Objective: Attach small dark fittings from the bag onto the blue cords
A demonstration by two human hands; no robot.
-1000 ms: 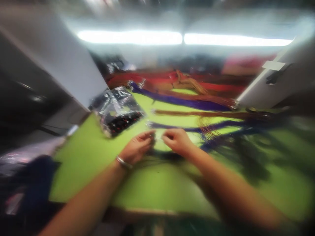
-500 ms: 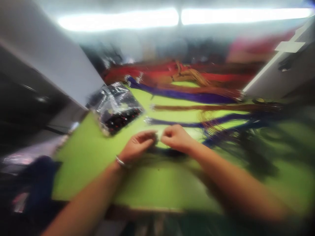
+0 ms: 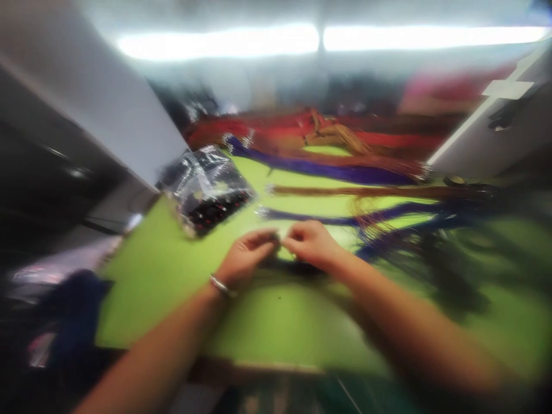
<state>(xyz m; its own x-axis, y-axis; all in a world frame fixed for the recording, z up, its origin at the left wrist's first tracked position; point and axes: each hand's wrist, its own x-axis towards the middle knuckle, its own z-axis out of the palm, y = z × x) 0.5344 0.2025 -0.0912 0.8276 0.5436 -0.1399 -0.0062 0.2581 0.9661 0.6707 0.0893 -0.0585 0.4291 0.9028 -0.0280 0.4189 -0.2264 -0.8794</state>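
Observation:
Over the middle of the green table (image 3: pixel 259 333), my left hand (image 3: pixel 248 253) pinches something small and dark at its fingertips, too blurred to name. Close on its right, almost fingertip to fingertip, is my right hand (image 3: pixel 314 244), thumb and forefinger pressed together. What sits in that pinch is too small to make out. A bundle of dark wires (image 3: pixel 297 267) passes just below both hands. Beyond them lies a thin bundle of blue wires (image 3: pixel 314 218) with pale ends at its left tip.
A clear plastic bag (image 3: pixel 211 192) with small black and red parts lies at the back left. Brown wires (image 3: pixel 319 190), purple wires (image 3: pixel 345 171) and red wires (image 3: pixel 276 123) stretch across the back. Tangled dark wires lie at right. Grey panels (image 3: pixel 107 103) flank the table.
My right hand's fingers have come nearer to the left fingertips, and its thumb and forefinger now point at them. The whole view has shifted slightly; the wires and bag lie as before.

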